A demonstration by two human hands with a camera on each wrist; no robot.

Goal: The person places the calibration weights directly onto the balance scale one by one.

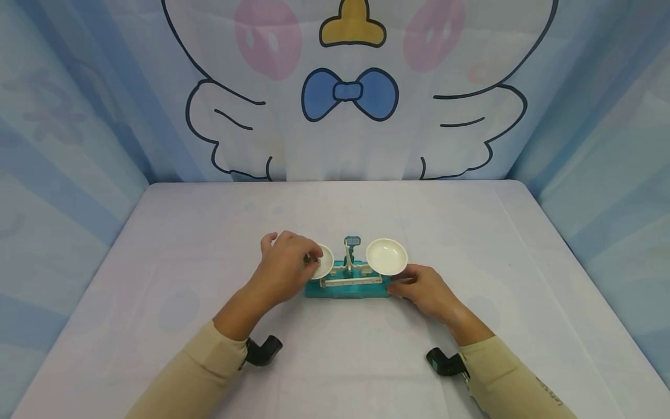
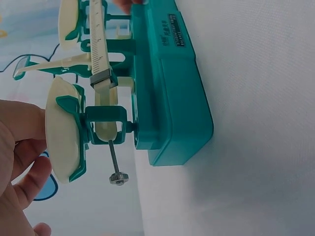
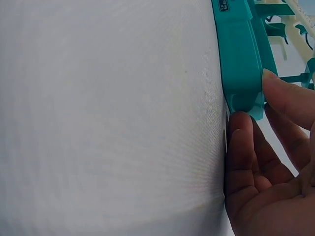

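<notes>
A teal balance scale [image 1: 345, 290] with two white pans stands on the table. My left hand [image 1: 285, 265] is over the left pan [image 1: 325, 262], its bent fingertips at the dish. In the left wrist view the pan [image 2: 64, 130] hides those fingertips, and I cannot tell whether they pinch something small. My right hand [image 1: 426, 288] grips the right end of the base, below the right pan [image 1: 387, 256]. The right wrist view has the thumb on the upper edge of the teal base [image 3: 241, 59] and curled fingers against its end.
A white cloth [image 1: 335, 361] covers the table. Behind it hangs a curtain [image 1: 348, 139] printed with a cartoon figure, and more curtains flank both sides. A black wrist device [image 1: 264, 351] is on the left forearm and another black device [image 1: 445, 362] on the right.
</notes>
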